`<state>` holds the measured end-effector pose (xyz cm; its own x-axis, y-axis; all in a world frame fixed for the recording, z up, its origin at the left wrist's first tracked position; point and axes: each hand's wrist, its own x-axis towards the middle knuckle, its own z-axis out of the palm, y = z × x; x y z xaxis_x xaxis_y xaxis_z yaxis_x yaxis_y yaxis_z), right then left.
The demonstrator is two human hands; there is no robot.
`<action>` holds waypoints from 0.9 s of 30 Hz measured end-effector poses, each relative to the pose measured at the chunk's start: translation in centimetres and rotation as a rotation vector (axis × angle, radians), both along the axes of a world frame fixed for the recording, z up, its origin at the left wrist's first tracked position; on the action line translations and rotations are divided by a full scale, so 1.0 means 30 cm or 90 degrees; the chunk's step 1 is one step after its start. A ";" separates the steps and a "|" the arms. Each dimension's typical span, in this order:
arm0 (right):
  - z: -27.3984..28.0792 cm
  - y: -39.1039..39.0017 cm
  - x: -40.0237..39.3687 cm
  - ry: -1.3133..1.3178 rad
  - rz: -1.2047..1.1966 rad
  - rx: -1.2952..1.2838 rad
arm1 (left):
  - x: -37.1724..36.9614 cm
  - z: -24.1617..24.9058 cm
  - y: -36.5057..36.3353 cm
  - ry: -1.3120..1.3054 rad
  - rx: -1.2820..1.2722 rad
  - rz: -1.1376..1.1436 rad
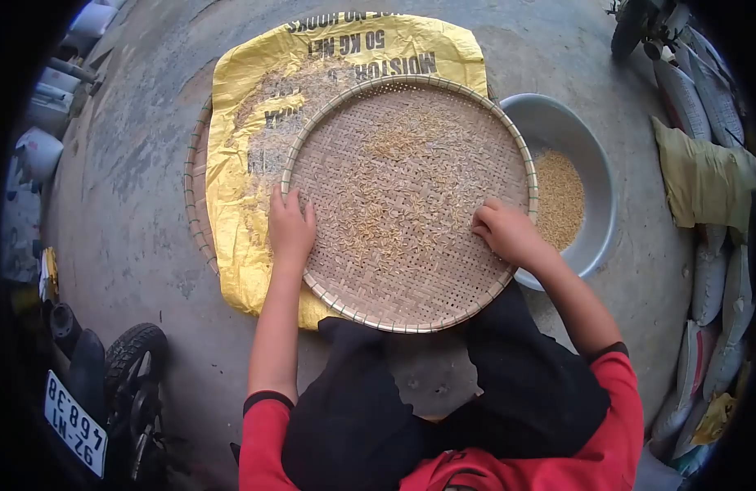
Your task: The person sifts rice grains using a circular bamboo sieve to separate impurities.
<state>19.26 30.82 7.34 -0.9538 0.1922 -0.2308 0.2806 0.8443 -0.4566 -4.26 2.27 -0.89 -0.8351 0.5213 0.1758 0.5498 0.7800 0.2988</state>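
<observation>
A round woven bamboo winnowing tray (407, 327) rests at my knees, with unhusked grains (386, 200) spread thinly over its weave. My left hand (291, 227) grips the tray's left rim, fingers bent over the edge. Inside the right part of the tray, my right hand (507, 231) is closed, its fingertips pinched together low over the weave. Whatever sits between those fingertips is too small to make out. Under the tray lies a yellow printed sack (231, 188) with chaff and bits scattered on it.
A metal basin (603, 176) with a heap of grain (560, 200) stands right of the tray. A second woven tray (194, 188) shows beneath the sack. Full sacks (681, 98) line the right side. A motorbike wheel (137, 360) with a number plate (75, 421) is at lower left.
</observation>
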 end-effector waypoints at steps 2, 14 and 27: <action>0.011 0.010 0.013 0.011 0.014 0.017 | 0.000 -0.001 0.004 -0.005 0.001 -0.003; 0.162 0.063 0.076 0.137 -0.100 -0.055 | 0.006 0.001 0.006 -0.014 0.016 -0.005; -0.002 0.016 -0.037 0.012 -0.010 -0.057 | 0.002 -0.001 0.003 -0.017 0.015 -0.001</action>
